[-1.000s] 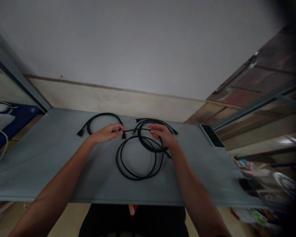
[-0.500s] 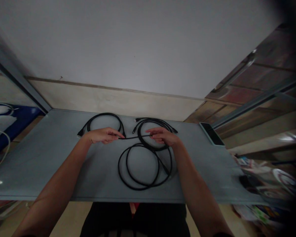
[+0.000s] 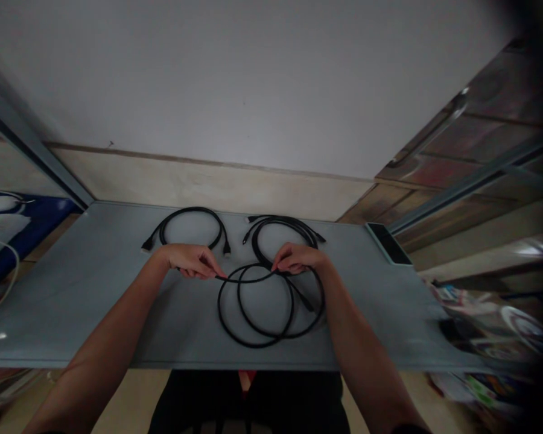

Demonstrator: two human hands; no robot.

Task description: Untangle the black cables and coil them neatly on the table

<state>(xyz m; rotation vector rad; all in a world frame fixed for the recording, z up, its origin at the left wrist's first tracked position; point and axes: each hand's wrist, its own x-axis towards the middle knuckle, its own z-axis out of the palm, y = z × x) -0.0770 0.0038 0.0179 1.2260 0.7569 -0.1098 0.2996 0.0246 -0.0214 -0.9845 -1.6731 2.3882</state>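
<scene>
Between my two hands runs a length of black cable (image 3: 248, 281), sagging slightly. My left hand (image 3: 195, 261) pinches it with the fingers closed. At the other end of that stretch, my right hand (image 3: 293, 258) is closed on the same cable. The rest of it lies in loose loops on the grey table in front of me, with a dark connector (image 3: 306, 302) inside the loops. Behind my left hand rests a coiled black cable (image 3: 194, 209) with a plug at each end. Another coiled black cable (image 3: 280, 218) lies behind my right hand, partly overlapped by it.
The grey table (image 3: 90, 289) meets a pale wall (image 3: 208, 181) at the back. A phone with a light-coloured edge (image 3: 389, 244) lies at the back right. Metal posts stand at both rear corners. Blurred clutter (image 3: 493, 325) sits at the right edge, and a blue surface (image 3: 49, 211) is beyond the left.
Both hands have come nearer to me, bringing the held cable down over the front loops. The stretch between them went from nearly straight to sagging. The left coil's right plug is now uncovered.
</scene>
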